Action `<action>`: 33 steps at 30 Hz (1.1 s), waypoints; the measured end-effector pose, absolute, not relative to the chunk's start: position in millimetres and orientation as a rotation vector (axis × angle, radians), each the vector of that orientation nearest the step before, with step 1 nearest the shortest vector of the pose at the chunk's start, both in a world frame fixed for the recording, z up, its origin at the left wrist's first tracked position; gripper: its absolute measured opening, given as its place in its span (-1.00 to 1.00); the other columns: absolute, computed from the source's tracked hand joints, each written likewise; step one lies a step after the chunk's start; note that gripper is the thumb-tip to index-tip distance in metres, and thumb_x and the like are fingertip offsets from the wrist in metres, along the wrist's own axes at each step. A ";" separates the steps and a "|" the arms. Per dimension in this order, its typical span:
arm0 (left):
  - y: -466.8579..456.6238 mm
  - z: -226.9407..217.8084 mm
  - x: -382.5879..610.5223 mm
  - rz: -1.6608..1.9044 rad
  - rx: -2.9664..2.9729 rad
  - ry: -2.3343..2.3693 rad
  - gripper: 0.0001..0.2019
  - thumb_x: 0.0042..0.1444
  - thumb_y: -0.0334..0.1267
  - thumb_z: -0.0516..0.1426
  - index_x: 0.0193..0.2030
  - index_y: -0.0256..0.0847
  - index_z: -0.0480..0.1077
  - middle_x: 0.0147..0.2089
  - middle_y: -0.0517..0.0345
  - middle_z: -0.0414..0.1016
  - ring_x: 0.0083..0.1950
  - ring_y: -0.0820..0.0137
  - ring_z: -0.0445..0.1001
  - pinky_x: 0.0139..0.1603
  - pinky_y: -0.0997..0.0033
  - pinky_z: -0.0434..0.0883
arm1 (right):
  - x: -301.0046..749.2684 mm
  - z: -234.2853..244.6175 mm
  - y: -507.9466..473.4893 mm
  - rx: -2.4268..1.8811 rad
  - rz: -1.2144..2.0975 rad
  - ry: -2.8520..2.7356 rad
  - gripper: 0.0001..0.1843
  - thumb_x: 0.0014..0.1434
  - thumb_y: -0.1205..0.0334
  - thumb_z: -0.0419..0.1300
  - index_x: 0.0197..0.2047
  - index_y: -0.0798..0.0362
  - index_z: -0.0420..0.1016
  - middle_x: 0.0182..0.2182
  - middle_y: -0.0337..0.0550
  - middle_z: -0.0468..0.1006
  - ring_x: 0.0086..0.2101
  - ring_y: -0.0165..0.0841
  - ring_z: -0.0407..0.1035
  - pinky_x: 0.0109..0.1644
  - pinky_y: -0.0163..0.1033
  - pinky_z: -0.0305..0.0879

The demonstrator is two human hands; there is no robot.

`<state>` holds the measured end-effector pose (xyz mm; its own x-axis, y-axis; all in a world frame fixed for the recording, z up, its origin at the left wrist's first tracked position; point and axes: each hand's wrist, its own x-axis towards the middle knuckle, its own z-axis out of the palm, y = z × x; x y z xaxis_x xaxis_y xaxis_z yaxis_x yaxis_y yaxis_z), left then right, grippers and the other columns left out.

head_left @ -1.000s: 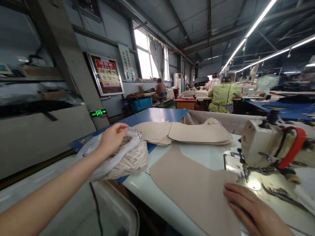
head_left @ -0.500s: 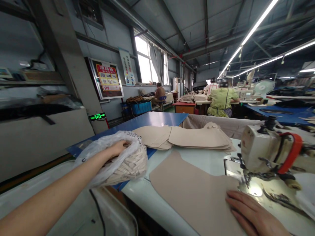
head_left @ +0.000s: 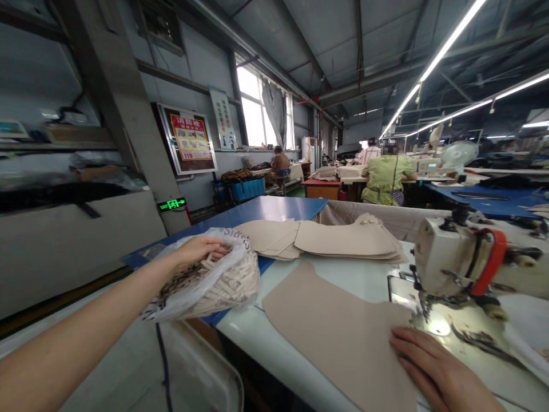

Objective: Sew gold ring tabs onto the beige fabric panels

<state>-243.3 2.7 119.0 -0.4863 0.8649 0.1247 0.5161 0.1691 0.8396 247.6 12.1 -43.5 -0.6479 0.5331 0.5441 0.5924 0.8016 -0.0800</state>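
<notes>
My left hand [head_left: 201, 249] is over the mouth of a clear plastic bag [head_left: 189, 300] packed with small pale strips [head_left: 234, 286]. Its fingers are pinched together, and a thin pale strip [head_left: 209, 258] hangs from them. My right hand [head_left: 437, 363] lies with stretched fingers on the right edge of a flat beige fabric piece [head_left: 326, 320], close to the sewing machine [head_left: 446, 257]. The piece is spread on the pale machine table [head_left: 240, 326], its right corner near the lit needle area.
Two stacks of cut beige pieces, a left stack [head_left: 270, 234] and a right stack [head_left: 347, 237], lie behind the fabric piece. A blue tabletop [head_left: 274, 207] extends beyond them. A pale tray [head_left: 214, 372] is below at the left. A person in a yellow-green top [head_left: 386, 174] sits farther back.
My left hand has risen out of the bag's mouth, and a strip now shows at its fingers. The bag's near side has sagged lower. My right hand stays on the fabric.
</notes>
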 end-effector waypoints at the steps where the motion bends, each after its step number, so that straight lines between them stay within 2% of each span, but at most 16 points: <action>1: 1.4 121.1 -242.1 1.238 1.286 2.071 -0.79 -0.29 -0.21 0.25 -0.46 -0.27 0.46 -0.47 -0.01 0.60 -0.38 0.19 0.57 -0.39 0.32 0.48 | 247.3 -43.8 12.3 -0.824 -0.157 -2.429 -0.69 0.23 0.15 0.07 -0.03 -0.01 0.54 -0.05 -0.09 0.54 -0.09 -0.23 0.47 -0.02 -0.20 0.45; 5: -2.5 134.5 -234.3 1.328 1.244 2.109 -0.76 -0.07 -0.19 0.15 -0.27 -0.27 0.43 -0.36 -0.01 0.61 -0.24 0.23 0.57 -0.24 0.33 0.47 | 244.1 -40.9 13.0 -0.798 -0.175 -2.454 -0.67 0.24 0.16 0.06 -0.02 0.01 0.53 -0.06 -0.08 0.55 -0.10 -0.24 0.48 -0.05 -0.23 0.47; 10: 2.3 143.7 -192.4 1.485 1.360 2.050 -0.59 0.07 -0.13 0.07 0.03 -0.28 0.32 -0.11 0.01 0.59 -0.12 0.26 0.53 -0.10 0.32 0.43 | 236.5 -21.4 4.9 -0.861 0.030 -2.561 -0.67 0.28 0.23 0.02 0.03 0.01 0.49 0.03 -0.07 0.48 0.01 -0.25 0.39 0.09 -0.21 0.35; 15: 9.0 118.3 -108.6 1.418 1.522 1.773 -0.48 0.01 0.05 0.11 0.06 -0.20 0.35 -0.07 0.00 0.58 0.00 0.18 0.49 0.08 0.21 0.35 | 231.3 -4.4 -1.4 -1.042 0.081 -2.624 -0.67 0.24 0.38 0.04 0.03 0.06 0.48 0.04 0.02 0.47 0.04 -0.15 0.36 0.13 -0.03 0.27; 18: 4.7 90.5 -51.1 1.312 1.475 1.547 -0.49 0.03 0.07 0.09 0.05 -0.19 0.36 -0.07 -0.01 0.59 0.09 0.15 0.43 0.14 0.16 0.30 | 234.1 1.2 -4.9 -1.157 0.168 -2.492 -0.70 0.18 0.47 0.07 -0.10 0.07 0.54 -0.05 0.02 0.53 -0.02 -0.17 0.39 0.12 -0.05 0.24; 20: 0.0 71.9 -16.4 1.260 1.443 1.451 -0.52 0.06 0.05 0.08 0.05 -0.17 0.36 -0.04 0.00 0.57 0.10 0.14 0.43 0.13 0.13 0.31 | 233.7 5.7 -10.4 -1.179 0.358 -2.334 -0.72 0.14 0.48 0.10 -0.17 0.06 0.56 -0.14 -0.04 0.57 -0.07 -0.20 0.40 0.08 -0.11 0.25; 23: -5.2 49.3 25.6 1.233 1.440 1.368 -0.53 0.10 0.04 0.04 0.09 -0.12 0.33 0.00 0.03 0.55 0.11 0.15 0.42 0.17 0.12 0.28 | 222.4 13.3 -18.6 -1.201 0.856 -1.889 -0.72 0.13 0.31 0.18 -0.07 0.09 0.52 -0.14 -0.03 0.57 -0.11 -0.21 0.43 -0.01 -0.15 0.30; 26: -6.1 36.4 53.7 1.243 1.490 1.326 -0.52 0.11 0.04 0.02 0.12 -0.11 0.31 0.02 0.05 0.54 0.17 0.18 0.36 0.22 0.15 0.23 | 205.7 16.9 -18.7 -0.981 1.509 -1.361 -0.56 0.03 0.02 0.28 -0.11 0.16 0.49 -0.32 -0.04 0.60 -0.27 -0.24 0.50 -0.19 -0.19 0.37; 29: -3.4 33.0 66.3 1.216 1.528 1.295 -0.49 0.11 0.04 -0.01 0.15 -0.13 0.28 0.05 0.04 0.51 0.16 0.19 0.38 0.19 0.19 0.28 | 199.9 13.8 -12.9 -0.891 1.662 -1.054 -0.44 -0.15 -0.15 0.35 -0.29 0.19 0.48 -0.45 -0.09 0.57 -0.42 -0.32 0.50 -0.27 -0.21 0.38; 33: 4.1 35.6 62.5 1.035 1.657 1.330 -0.52 0.02 0.04 0.04 0.03 -0.12 0.40 -0.09 0.07 0.59 0.05 0.14 0.47 0.10 0.20 0.36 | 209.9 2.1 -3.4 -0.952 1.590 -1.028 -0.47 -0.24 -0.14 0.39 -0.41 0.17 0.45 -0.55 -0.18 0.54 -0.50 -0.38 0.46 -0.31 -0.24 0.36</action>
<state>62.5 4.1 35.6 0.1291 0.9830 0.1307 0.3684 -0.1699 0.9140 209.9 -3.4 2.1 -0.2144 0.9717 -0.0988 -0.3089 -0.1634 -0.9370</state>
